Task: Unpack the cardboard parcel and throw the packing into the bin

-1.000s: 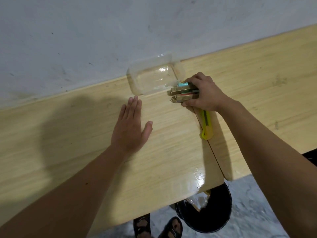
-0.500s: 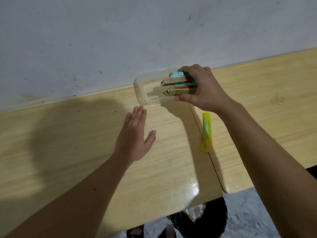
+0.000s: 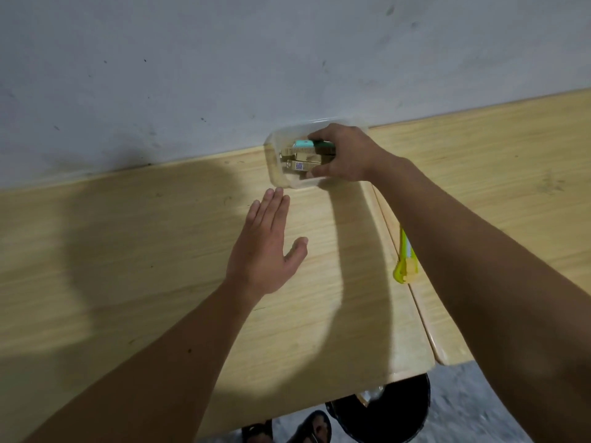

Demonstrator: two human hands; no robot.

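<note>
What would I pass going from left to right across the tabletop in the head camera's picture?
Left hand flat on the wooden table → clear plastic container → small boxes gripped by the right hand → yellow-green utility knife.

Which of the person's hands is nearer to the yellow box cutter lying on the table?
Right. The right hand is at the clear container, its forearm passing just over the yellow box cutter. The left hand lies flat on the table, further off to the cutter's left.
</note>
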